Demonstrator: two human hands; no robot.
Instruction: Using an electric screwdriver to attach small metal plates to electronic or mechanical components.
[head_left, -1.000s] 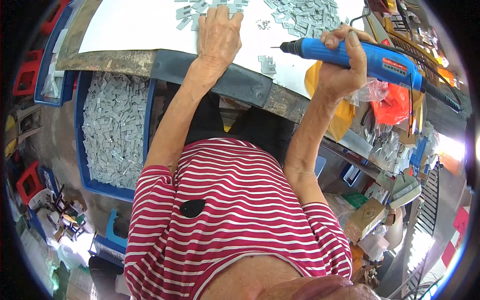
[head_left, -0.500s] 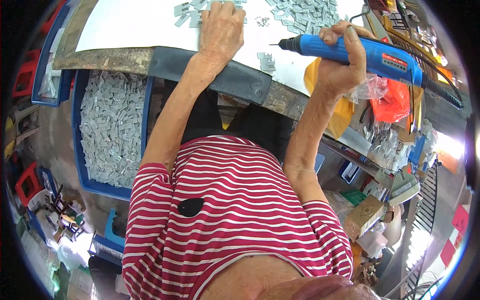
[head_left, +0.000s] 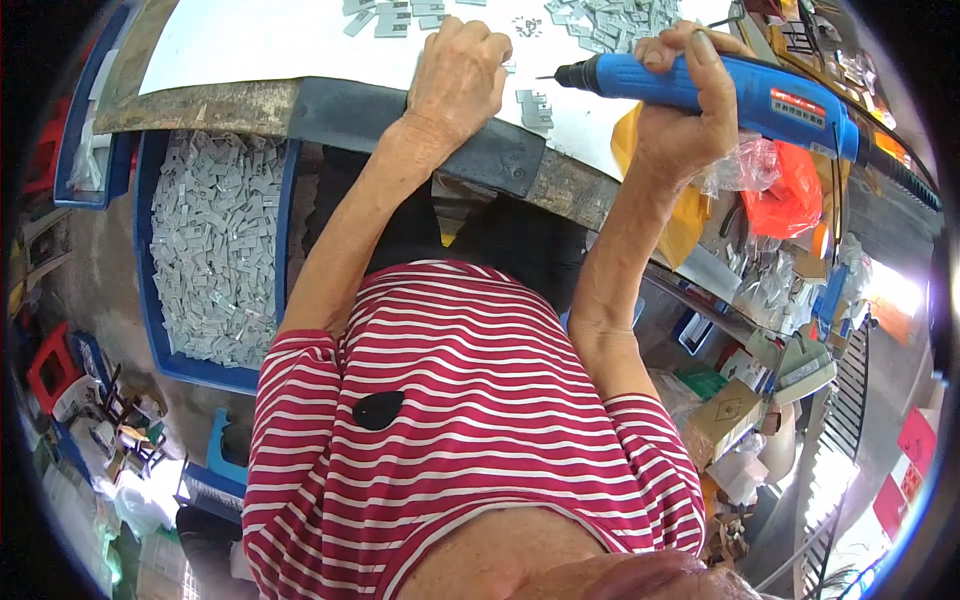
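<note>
My right hand [head_left: 690, 100] is wrapped round a blue electric screwdriver [head_left: 745, 95], held sideways above the table with its thin bit pointing left. My left hand [head_left: 458, 85] is over the white tabletop near its front edge, left of the bit. Its fingers are curled together; a small grey bit of something shows beside them, and what they hold is mostly hidden. Past that hand, flat grey pieces [head_left: 392, 20] lie in rows. A few more grey pieces [head_left: 535, 108] lie close together below the screwdriver bit. Tiny loose parts [head_left: 527, 27], perhaps screws, sit farther back.
A heap of grey pieces [head_left: 620, 20] lies at the far right of the white sheet [head_left: 250, 45]. Left below the table stands a blue crate [head_left: 205, 372] full of similar pieces. Yellow and red plastic bags [head_left: 785, 195] hang at the right, near the screwdriver's cable [head_left: 900, 172].
My left hand has come away from the rows of grey pieces, nearer to me and to the right. The screwdriver stays at about the same place over the table.
</note>
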